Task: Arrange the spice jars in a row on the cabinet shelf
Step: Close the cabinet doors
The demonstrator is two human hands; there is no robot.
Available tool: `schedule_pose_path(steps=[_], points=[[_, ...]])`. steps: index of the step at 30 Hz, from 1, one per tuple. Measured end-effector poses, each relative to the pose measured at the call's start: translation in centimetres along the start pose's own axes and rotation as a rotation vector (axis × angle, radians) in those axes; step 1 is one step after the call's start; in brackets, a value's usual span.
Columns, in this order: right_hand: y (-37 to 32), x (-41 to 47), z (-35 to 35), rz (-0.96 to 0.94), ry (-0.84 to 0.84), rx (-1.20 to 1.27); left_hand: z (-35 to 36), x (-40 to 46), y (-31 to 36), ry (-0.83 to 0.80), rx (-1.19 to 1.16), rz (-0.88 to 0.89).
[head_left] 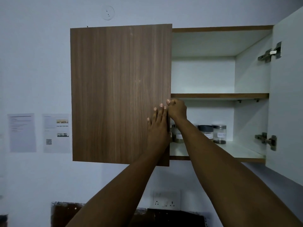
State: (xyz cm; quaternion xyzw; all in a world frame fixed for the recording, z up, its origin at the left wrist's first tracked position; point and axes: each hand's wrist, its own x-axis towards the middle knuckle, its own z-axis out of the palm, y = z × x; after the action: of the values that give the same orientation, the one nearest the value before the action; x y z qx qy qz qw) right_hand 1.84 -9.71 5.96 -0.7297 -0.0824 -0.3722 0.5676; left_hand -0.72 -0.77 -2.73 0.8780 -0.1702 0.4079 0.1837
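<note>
1. Hands meet at the free edge of the left cabinet door, a brown wood-grain panel that stands nearly shut.
2. Left hand lies flat on the door's face near that edge, grip released, fingers straight and pointing up.
3. Right hand has its grip clenched round the door's edge, just below the upper shelf, fingers curled behind the panel and the thumb on its front.
4. Right cabinet door stands wide open, with two metal hinges on its white inner side.
5. Spice jars stand side by side on the lower shelf toward the back, clear with white labels; the right forearm and the door edge hide some of them.
6. Two printed sheets hang on the wall left of the cabinet, and a wall socket sits below it.
</note>
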Motion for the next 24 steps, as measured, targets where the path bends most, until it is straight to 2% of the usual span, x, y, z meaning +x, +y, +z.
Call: schedule_pose_path(steps=[9, 14, 19, 24], points=[[1.0, 0.9, 1.2, 0.028, 0.005, 0.031, 0.6, 0.3, -0.5, -0.013, -0.029, 0.005], [1.7, -0.4, -0.7, 0.011, -0.005, -0.107, 0.1, 0.7, 1.5, -0.026, -0.118, -0.029], [5.4, -4.3, -8.3, -0.066, 0.138, -0.226, 0.5, 0.4, 5.4, -0.048, -0.228, 0.072], [4.2, -7.5, -18.1, -0.234, 0.351, -0.341, 1.8, -0.5, 13.7, -0.062, -0.468, 0.228]])
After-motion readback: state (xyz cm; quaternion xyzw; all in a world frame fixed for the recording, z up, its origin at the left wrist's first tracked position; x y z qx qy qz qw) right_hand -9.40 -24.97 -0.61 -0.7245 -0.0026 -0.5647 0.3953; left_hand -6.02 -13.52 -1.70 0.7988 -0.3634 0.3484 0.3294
